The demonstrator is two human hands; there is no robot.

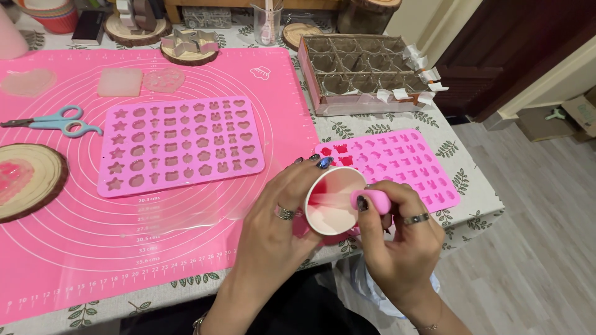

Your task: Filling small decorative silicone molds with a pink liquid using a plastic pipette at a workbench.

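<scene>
While the left hand tilts a paper cup, the right hand scrapes inside.

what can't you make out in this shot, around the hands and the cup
Head view:
- Dropper tip: inside the tilted cup, blurred; only the pink bulb shows in the right hand.
- Small pink mould: near corner hidden behind cup and both hands.
- Left hand: palm side hidden behind the cup.
- Wooden slice: cut off by the left edge.

left hand tilting paper cup, perhaps over pink mould
</scene>
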